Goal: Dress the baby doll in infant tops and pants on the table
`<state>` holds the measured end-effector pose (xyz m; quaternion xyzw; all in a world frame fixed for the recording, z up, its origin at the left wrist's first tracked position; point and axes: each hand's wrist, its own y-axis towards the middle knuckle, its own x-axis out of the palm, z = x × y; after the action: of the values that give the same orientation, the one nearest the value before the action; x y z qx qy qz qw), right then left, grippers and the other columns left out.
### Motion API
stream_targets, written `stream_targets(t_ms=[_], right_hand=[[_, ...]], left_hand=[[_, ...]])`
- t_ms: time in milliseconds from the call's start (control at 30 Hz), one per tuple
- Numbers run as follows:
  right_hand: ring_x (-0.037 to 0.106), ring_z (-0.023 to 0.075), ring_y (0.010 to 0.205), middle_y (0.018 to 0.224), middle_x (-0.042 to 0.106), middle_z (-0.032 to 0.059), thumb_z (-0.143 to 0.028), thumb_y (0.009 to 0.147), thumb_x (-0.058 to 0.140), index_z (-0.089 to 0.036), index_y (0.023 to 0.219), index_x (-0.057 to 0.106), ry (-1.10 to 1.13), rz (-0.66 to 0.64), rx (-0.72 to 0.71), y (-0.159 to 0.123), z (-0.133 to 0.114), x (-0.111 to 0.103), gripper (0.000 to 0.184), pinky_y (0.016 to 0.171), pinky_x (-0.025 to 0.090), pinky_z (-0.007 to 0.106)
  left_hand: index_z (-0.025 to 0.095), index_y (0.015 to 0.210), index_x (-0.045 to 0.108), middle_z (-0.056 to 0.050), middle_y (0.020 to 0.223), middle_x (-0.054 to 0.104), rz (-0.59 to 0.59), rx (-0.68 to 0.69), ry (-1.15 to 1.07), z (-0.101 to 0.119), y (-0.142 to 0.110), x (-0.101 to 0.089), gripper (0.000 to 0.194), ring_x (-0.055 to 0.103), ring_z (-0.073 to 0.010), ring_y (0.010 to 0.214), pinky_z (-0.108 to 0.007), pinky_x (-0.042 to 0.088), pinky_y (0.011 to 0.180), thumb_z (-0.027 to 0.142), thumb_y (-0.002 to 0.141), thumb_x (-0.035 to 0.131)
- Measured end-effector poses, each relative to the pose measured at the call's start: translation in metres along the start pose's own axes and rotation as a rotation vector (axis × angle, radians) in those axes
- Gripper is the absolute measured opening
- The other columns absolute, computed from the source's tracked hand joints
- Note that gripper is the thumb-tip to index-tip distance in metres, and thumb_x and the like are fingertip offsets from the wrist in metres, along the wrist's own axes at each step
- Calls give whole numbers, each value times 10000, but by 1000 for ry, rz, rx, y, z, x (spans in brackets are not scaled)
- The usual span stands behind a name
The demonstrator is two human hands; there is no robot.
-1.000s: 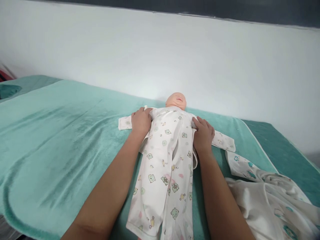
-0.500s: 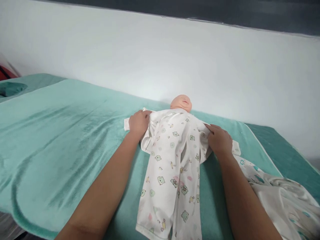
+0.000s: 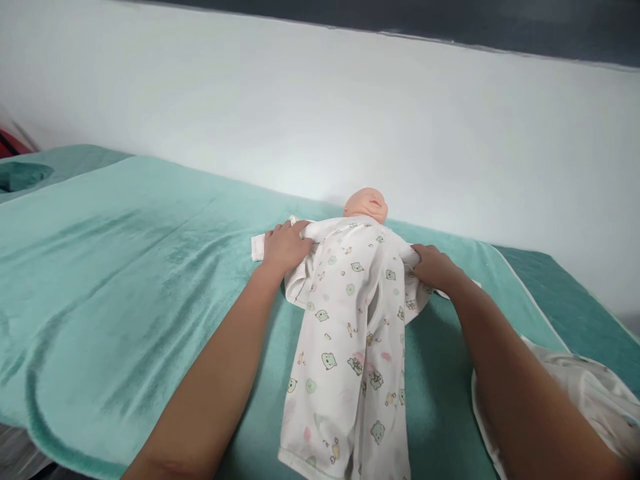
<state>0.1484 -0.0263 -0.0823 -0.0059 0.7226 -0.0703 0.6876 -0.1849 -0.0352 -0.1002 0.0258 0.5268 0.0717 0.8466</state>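
Note:
A baby doll lies face up on the bed, its bare head [image 3: 367, 204] near the wall. White baby clothes [image 3: 345, 313] with small bear prints cover it from the neck down, two trouser legs stretching toward me. My left hand [image 3: 287, 247] is closed over the cloth at the shoulder on the left, thumb toward the chest. A white sleeve cuff [image 3: 257, 247] sticks out beyond that hand. On the opposite side, my right hand [image 3: 436, 267] has its fingers curled round the sleeve near the shoulder. My palms hide the cloth under them.
A teal plush blanket [image 3: 125, 280] with soft folds covers the bed. Crumpled white printed cloth [image 3: 590, 380] lies at the right, partly behind my right forearm. A white wall [image 3: 250, 100] rises right behind the doll's head.
My left hand has turned inward, its thumb now lying farther over the cloth. My right hand has shifted slightly inward along the sleeve, its forearm swinging out to the right. The view has shifted slightly.

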Motion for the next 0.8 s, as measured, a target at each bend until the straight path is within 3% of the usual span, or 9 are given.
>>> stream_targets(t_ms=[133,233,300,400,467,533,633,700,800], right_hand=[[590,411,1186,1421,545,197,-233,773,571,-230,1465,493,-31,5,-62,-2,6,3,697,883,525,520],[513,436,1299,1498,488,188,-238,759,597,-220,1499,448,-44,-26,-95,-8,5,-4,756,979,488,562],[414,453,1398,1573,421,165,-243,768,606,-218,1495,454,-50,19,-132,-14,-8,-16,743,1066,424,608],[356,430,1446,1595,402,150,-168,782,560,-193,1457,491,20,246,-264,-25,-52,-43,678,1135,353,624],[435,378,1388,1532,480,149,-127,819,497,-177,1428,503,142,353,-430,-30,-94,-57,611,1102,415,547],[536,324,1279,1484,533,130,-155,878,454,-191,1405,502,191,268,-536,-29,-139,-62,531,993,497,448],[609,314,1118,1316,635,158,-244,906,522,-163,1296,567,-80,30,-634,-18,-194,-53,400,917,497,425],[588,329,1147,1292,629,172,-239,901,556,-156,1238,593,-261,-10,-675,-8,-216,-43,349,945,464,447],[586,329,1145,1286,614,174,-183,871,587,-166,1222,593,-334,-25,-674,5,-227,-33,352,906,457,430]], left_hand=[[405,1419,528,-104,1308,623,-12,38,73,0,-4,0,568,538,-353,1265,-504,371,1090,380,851,551],[396,1414,523,-109,1319,606,2,24,92,1,-5,1,559,536,-353,1249,-501,365,1086,378,856,552],[390,1409,525,-107,1324,602,8,14,102,2,-4,2,554,538,-350,1241,-500,366,1080,373,856,557],[387,1397,530,-98,1310,609,12,11,114,2,-2,3,542,546,-340,1227,-493,377,1068,362,856,562],[387,1394,529,-94,1302,615,13,9,117,2,-1,3,538,548,-333,1227,-489,381,1065,353,859,566],[386,1398,519,-90,1312,618,10,2,114,1,0,3,543,544,-330,1240,-485,381,1067,356,860,580],[355,1400,510,-93,1344,611,5,4,115,0,0,3,561,537,-332,1258,-478,390,1065,382,850,612],[312,1371,530,-103,1333,617,4,13,120,-1,1,2,538,545,-336,1247,-480,401,1052,399,847,616],[288,1340,544,-107,1316,625,-3,11,122,-1,1,1,505,548,-335,1246,-481,409,1045,404,853,608]])
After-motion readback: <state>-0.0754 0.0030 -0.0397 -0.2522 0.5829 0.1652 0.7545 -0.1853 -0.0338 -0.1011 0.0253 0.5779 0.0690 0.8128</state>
